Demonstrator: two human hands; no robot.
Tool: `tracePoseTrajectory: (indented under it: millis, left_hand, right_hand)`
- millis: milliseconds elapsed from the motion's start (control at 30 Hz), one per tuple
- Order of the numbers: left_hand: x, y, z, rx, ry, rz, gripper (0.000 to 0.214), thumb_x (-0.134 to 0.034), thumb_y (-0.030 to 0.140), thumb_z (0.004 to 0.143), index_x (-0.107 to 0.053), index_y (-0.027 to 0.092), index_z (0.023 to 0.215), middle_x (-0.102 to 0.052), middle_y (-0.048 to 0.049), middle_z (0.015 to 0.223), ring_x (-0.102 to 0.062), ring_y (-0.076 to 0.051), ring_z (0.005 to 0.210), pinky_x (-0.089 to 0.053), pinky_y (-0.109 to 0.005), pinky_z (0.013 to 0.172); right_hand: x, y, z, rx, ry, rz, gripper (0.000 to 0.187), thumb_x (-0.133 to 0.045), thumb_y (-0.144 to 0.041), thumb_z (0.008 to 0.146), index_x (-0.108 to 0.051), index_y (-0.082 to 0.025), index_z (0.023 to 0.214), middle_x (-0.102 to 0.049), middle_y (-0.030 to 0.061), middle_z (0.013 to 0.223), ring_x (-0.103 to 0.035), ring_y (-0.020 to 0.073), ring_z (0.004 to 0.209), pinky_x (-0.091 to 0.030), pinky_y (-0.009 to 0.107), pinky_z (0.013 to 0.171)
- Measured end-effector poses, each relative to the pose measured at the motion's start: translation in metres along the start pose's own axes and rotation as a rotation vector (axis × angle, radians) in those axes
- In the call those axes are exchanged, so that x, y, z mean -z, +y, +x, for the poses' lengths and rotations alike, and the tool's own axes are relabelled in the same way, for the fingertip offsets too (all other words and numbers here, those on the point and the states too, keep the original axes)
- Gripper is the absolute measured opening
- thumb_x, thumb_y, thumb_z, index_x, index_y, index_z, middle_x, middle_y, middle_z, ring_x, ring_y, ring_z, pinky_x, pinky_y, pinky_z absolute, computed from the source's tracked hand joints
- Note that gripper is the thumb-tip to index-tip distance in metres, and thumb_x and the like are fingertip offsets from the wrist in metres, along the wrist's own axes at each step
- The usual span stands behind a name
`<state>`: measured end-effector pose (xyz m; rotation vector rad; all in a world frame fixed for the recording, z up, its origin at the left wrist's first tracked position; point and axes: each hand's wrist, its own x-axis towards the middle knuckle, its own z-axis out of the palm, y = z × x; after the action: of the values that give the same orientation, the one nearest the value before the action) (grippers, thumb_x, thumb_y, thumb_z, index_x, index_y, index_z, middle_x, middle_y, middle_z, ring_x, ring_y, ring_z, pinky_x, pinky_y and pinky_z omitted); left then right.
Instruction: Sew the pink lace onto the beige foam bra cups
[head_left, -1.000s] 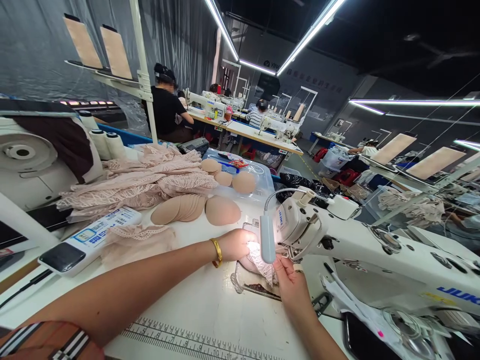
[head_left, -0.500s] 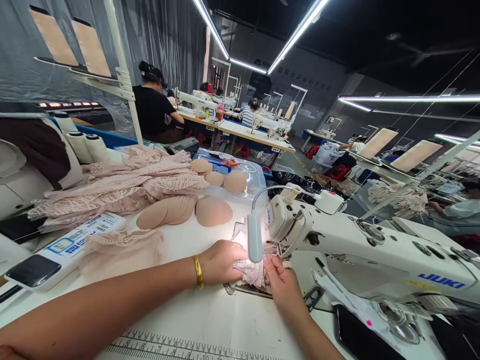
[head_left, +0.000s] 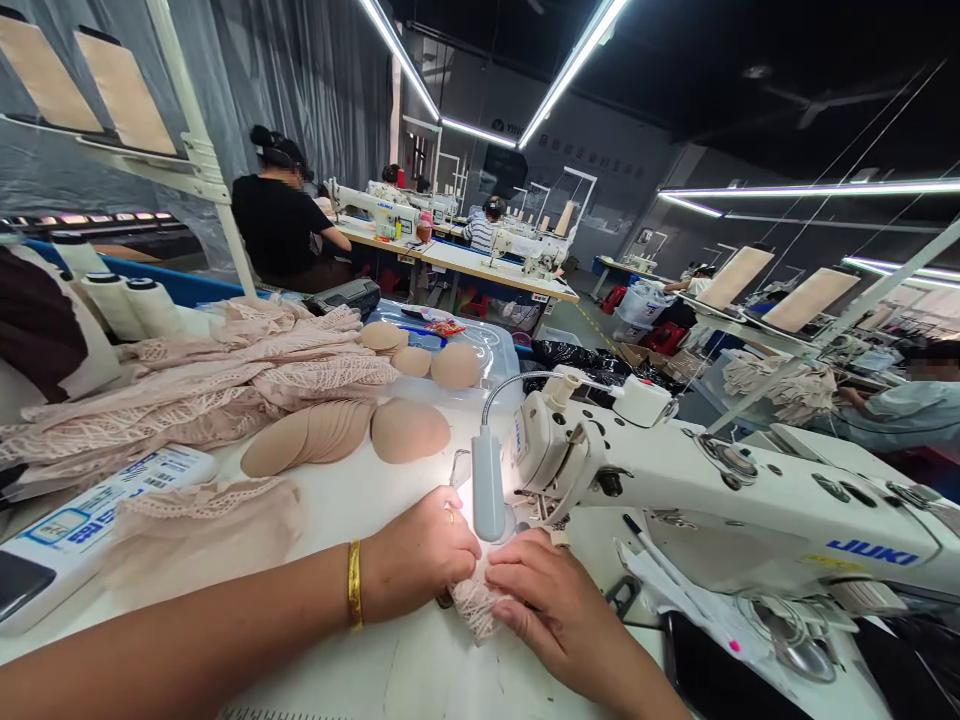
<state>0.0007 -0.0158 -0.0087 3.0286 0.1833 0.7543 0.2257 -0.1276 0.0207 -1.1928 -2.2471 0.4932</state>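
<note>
Since the earlier frame, the lace piece (head_left: 471, 606) is drawn back toward the near tabletop (head_left: 390, 480) edge. It is pinched, apparently crumpled, between the curled fingers of the left hand (head_left: 420, 550) and right hand (head_left: 551, 610), just below the sewing machine (head_left: 675, 480) lamp (head_left: 487, 487).

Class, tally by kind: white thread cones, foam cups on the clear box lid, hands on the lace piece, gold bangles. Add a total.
White thread cones: 3
Foam cups on clear box lid: 3
Hands on lace piece: 2, left hand, right hand
Gold bangle: 1
Total: 9
</note>
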Motion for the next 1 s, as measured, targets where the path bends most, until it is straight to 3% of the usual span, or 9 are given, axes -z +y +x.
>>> tracePoseTrajectory:
  millis: [200, 533, 867, 1000]
  left_hand:
    - [0.009, 0.002, 0.002, -0.048, -0.013, 0.067, 0.029, -0.057, -0.001, 0.083, -0.047, 0.019, 0.064, -0.061, 0.0028, 0.069, -0.045, -0.014, 0.064, -0.038, -0.040, 0.089]
    - [0.005, 0.002, 0.002, -0.070, -0.019, 0.135, 0.029, -0.060, 0.000, 0.082, -0.046, 0.020, 0.065, -0.058, 0.0028, 0.065, -0.044, -0.015, 0.062, -0.040, -0.038, 0.082]
    - [-0.024, 0.007, 0.003, 0.171, 0.004, -0.024, 0.022, -0.056, 0.005, 0.089, -0.059, 0.020, 0.073, -0.063, -0.0009, 0.075, -0.054, -0.016, 0.069, -0.047, -0.032, 0.077]
    - [-0.034, 0.011, 0.003, 0.292, 0.046, -0.087, 0.022, -0.053, 0.004, 0.092, -0.065, 0.020, 0.082, -0.067, -0.0041, 0.081, -0.059, -0.018, 0.075, -0.049, -0.033, 0.079]
  right_hand:
    - [-0.006, 0.004, -0.002, -0.002, -0.043, -0.117, 0.014, -0.056, -0.029, 0.106, -0.070, -0.025, 0.108, -0.073, 0.0020, 0.103, -0.062, 0.0218, 0.094, -0.046, 0.035, 0.087]
    - [-0.009, 0.007, -0.003, 0.018, -0.027, -0.132, 0.015, -0.054, -0.026, 0.107, -0.069, -0.025, 0.109, -0.073, 0.0015, 0.103, -0.062, 0.0207, 0.094, -0.047, 0.034, 0.083]
    - [-0.009, 0.018, -0.002, -0.044, -0.002, -0.226, 0.022, -0.047, -0.032, 0.110, -0.067, -0.024, 0.117, -0.076, 0.0053, 0.106, -0.067, 0.0241, 0.100, -0.053, 0.038, 0.085]
    - [-0.010, 0.029, -0.007, -0.119, 0.101, -0.314, 0.028, -0.046, -0.038, 0.109, -0.068, -0.026, 0.122, -0.076, 0.0075, 0.119, -0.069, 0.0281, 0.104, -0.055, 0.045, 0.091]
